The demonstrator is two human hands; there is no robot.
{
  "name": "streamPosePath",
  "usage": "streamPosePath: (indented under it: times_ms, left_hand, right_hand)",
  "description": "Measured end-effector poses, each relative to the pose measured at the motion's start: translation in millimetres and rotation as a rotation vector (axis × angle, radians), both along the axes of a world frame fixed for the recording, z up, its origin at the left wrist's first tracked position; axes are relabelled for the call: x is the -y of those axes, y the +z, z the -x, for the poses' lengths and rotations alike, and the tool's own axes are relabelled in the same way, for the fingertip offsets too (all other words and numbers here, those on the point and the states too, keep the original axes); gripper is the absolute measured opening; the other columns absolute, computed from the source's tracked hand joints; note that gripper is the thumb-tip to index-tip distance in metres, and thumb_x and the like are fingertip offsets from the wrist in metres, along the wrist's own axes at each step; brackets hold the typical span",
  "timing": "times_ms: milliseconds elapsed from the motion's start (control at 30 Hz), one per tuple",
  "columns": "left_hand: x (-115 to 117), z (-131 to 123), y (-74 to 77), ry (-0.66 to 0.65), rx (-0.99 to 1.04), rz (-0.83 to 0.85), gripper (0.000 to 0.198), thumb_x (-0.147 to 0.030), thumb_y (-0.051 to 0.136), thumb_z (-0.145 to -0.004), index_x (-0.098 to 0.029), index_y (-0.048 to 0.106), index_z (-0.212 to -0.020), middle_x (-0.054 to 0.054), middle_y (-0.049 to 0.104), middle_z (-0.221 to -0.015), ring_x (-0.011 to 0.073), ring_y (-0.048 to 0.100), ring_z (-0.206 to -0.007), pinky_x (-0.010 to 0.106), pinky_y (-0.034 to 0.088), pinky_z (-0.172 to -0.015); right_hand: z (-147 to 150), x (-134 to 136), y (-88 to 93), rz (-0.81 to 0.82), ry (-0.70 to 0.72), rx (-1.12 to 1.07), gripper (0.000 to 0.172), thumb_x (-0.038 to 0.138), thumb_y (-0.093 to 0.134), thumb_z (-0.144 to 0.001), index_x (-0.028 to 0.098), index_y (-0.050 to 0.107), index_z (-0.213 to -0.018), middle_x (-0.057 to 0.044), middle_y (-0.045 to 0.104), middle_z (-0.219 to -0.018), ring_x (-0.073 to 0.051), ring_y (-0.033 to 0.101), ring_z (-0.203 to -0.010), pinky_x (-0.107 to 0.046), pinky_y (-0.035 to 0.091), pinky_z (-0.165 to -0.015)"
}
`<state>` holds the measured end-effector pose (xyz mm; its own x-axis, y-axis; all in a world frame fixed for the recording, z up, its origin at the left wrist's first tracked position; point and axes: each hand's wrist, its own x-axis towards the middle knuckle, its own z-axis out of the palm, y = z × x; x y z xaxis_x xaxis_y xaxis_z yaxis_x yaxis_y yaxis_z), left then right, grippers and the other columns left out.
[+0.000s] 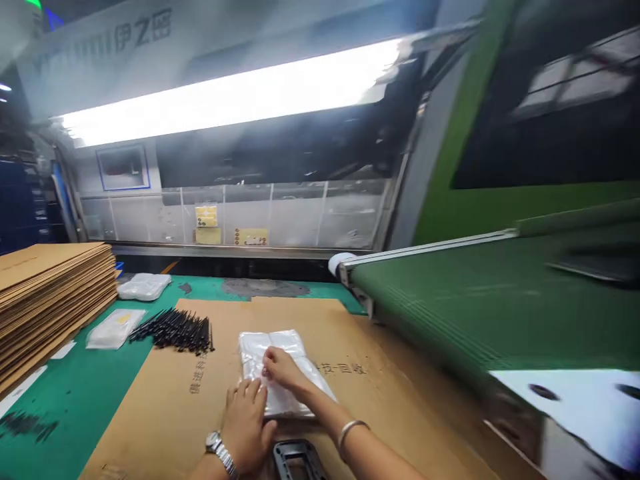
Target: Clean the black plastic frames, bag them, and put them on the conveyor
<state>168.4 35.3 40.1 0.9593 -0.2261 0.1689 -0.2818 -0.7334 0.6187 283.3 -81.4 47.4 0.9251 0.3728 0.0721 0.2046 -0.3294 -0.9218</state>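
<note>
A stack of clear plastic bags (280, 343) lies on the cardboard sheet in front of me. My right hand (281, 369) is over the middle of the stack, its fingertips pinched together at the plastic; whether a bag edge is between them is too small to make out. Along the stack's left lower edge rests my left hand (247, 417), fingers stretched out and thumb apart. Just below the stack, between my forearms, sits a dark grey plastic frame (299, 460) with a rectangular opening, partly cut off by the picture's lower edge.
A pile of black pin-like parts (183, 330) lies to the left on the cardboard (165, 407). Beyond it are two more bag packs (116, 329) and a tall stack of cardboard sheets (55, 287). A green conveyor belt (440, 300) runs along the right, before a large machine.
</note>
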Motion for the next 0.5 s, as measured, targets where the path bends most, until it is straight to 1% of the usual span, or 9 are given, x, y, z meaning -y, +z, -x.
streamPosePath:
  times_ms: [33, 100, 167, 200, 300, 367, 433, 467, 500]
  left_hand:
    - [3.1, -3.6, -5.6, 0.002, -0.011, -0.034, 0.054, -0.029, 0.041, -0.078, -0.010, 0.047, -0.129, 0.017, 0.040, -0.137, 0.0376, 0.028, -0.127, 0.056, 0.014, -0.104]
    - [7.3, -12.5, -17.2, 0.023, -0.060, -0.220, 0.055, -0.030, 0.040, -0.078, -0.015, 0.044, -0.131, 0.012, 0.038, -0.140, 0.0335, 0.028, -0.129, 0.053, 0.020, -0.103]
    - [7.5, -20.4, -28.5, 0.052, -0.022, -0.295, 0.057, -0.030, 0.043, -0.074, -0.015, 0.047, -0.129, 0.012, 0.041, -0.138, 0.0322, 0.032, -0.127, 0.050, 0.027, -0.101]
    - [5.8, -23.4, -33.9, 0.056, 0.009, -0.291, 0.056, -0.030, 0.045, -0.073, -0.016, 0.050, -0.126, 0.012, 0.043, -0.136, 0.0319, 0.035, -0.126, 0.049, 0.030, -0.100]
    - [-4.2, -29.1, -47.7, 0.141, 0.164, -0.114, 0.048, -0.030, 0.042, -0.075, -0.015, 0.055, -0.118, 0.014, 0.054, -0.125, 0.0292, 0.045, -0.117, 0.044, 0.037, -0.097]
    - [-10.6, -30.3, -51.1, 0.282, 0.324, 0.092, 0.050, -0.033, 0.035, -0.081, -0.011, 0.046, -0.125, 0.017, 0.051, -0.126, 0.0279, 0.044, -0.119, 0.042, 0.037, -0.098]
    - [-13.1, -27.9, -45.8, 0.348, 0.448, 0.280, 0.056, -0.038, 0.032, -0.085, -0.011, 0.032, -0.134, 0.018, 0.041, -0.134, 0.0270, 0.037, -0.126, 0.042, 0.034, -0.101]
    - [-12.9, -24.7, -39.5, 0.325, 0.463, 0.370, 0.058, -0.041, 0.032, -0.085, -0.012, 0.028, -0.135, 0.017, 0.038, -0.137, 0.0267, 0.035, -0.127, 0.042, 0.033, -0.102]
    - [-12.2, -19.9, -31.2, 0.269, 0.447, 0.456, 0.058, -0.045, 0.034, -0.085, -0.014, 0.030, -0.135, 0.016, 0.040, -0.136, 0.0264, 0.037, -0.126, 0.040, 0.034, -0.102]
  right_hand:
    - [-1.7, -1.5, 1.8, -0.007, -0.054, -0.026, 0.022, 0.033, 0.053, -0.092, 0.012, 0.057, -0.087, 0.002, 0.055, -0.072, -0.008, 0.052, -0.054, -0.021, 0.047, -0.050]
    - [-6.0, -2.9, 8.8, -0.062, -0.135, -0.059, 0.021, 0.032, 0.052, -0.093, 0.012, 0.057, -0.091, 0.001, 0.055, -0.074, -0.009, 0.052, -0.055, -0.022, 0.047, -0.051]
    - [-6.6, -2.5, 18.8, -0.142, -0.172, -0.070, 0.022, 0.033, 0.051, -0.093, 0.012, 0.056, -0.093, 0.001, 0.056, -0.076, -0.009, 0.053, -0.056, -0.022, 0.047, -0.051]
    - [-4.4, -2.1, 24.0, -0.182, -0.173, -0.069, 0.022, 0.033, 0.050, -0.094, 0.012, 0.056, -0.093, 0.001, 0.055, -0.076, -0.009, 0.053, -0.057, -0.022, 0.047, -0.051]
    - [11.4, -2.3, 36.2, -0.258, -0.118, -0.067, 0.022, 0.033, 0.049, -0.094, 0.012, 0.055, -0.091, 0.002, 0.053, -0.071, -0.007, 0.050, -0.052, -0.019, 0.043, -0.045]
    - [26.8, -4.1, 40.4, -0.265, -0.042, -0.076, 0.022, 0.033, 0.049, -0.094, 0.012, 0.054, -0.089, 0.004, 0.051, -0.065, -0.006, 0.045, -0.045, -0.016, 0.038, -0.039]
    - [43.6, -6.6, 43.0, -0.257, 0.045, -0.083, 0.022, 0.032, 0.050, -0.094, 0.012, 0.054, -0.086, 0.007, 0.047, -0.059, -0.004, 0.039, -0.039, -0.015, 0.032, -0.035]
    - [52.1, -7.5, 44.4, -0.259, 0.083, -0.081, 0.022, 0.032, 0.051, -0.094, 0.012, 0.053, -0.083, 0.007, 0.045, -0.057, -0.004, 0.037, -0.037, -0.015, 0.030, -0.034]
    - [60.7, -7.8, 46.3, -0.269, 0.114, -0.072, 0.022, 0.031, 0.052, -0.093, 0.013, 0.052, -0.080, 0.008, 0.044, -0.056, -0.004, 0.036, -0.037, -0.015, 0.029, -0.034]
